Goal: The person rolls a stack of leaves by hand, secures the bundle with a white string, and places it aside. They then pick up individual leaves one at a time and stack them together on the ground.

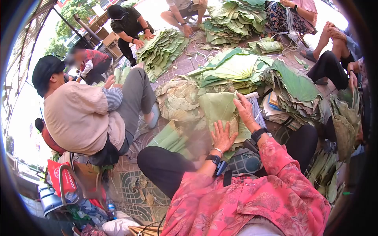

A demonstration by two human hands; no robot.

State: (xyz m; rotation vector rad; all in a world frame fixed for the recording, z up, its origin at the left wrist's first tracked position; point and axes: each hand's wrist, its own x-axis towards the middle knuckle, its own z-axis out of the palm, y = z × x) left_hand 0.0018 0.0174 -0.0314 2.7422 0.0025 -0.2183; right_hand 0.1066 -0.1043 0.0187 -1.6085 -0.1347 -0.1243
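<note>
A folded green lotus leaf (216, 105) lies in front of me on a stack of leaves. Spread flat over its lower part is my left hand (223, 137), fingers apart. My right hand (246, 111) touches the leaf's upper right edge with its fingers stretched out; whether it pinches the edge is not clear. Brown dried leaves (179, 100) sit just left of the stack. A flat green bundle (170, 139) rests near my left knee. White strips (256, 104) hang beside my right hand.
Large leaf piles stand ahead (232, 69), at right (295, 84) and farther back (161, 51). A seated person (78, 110) is close on my left; several others sit around. A red bag (62, 177) and a metal container (49, 198) stand at lower left on the tiled pavement (134, 188).
</note>
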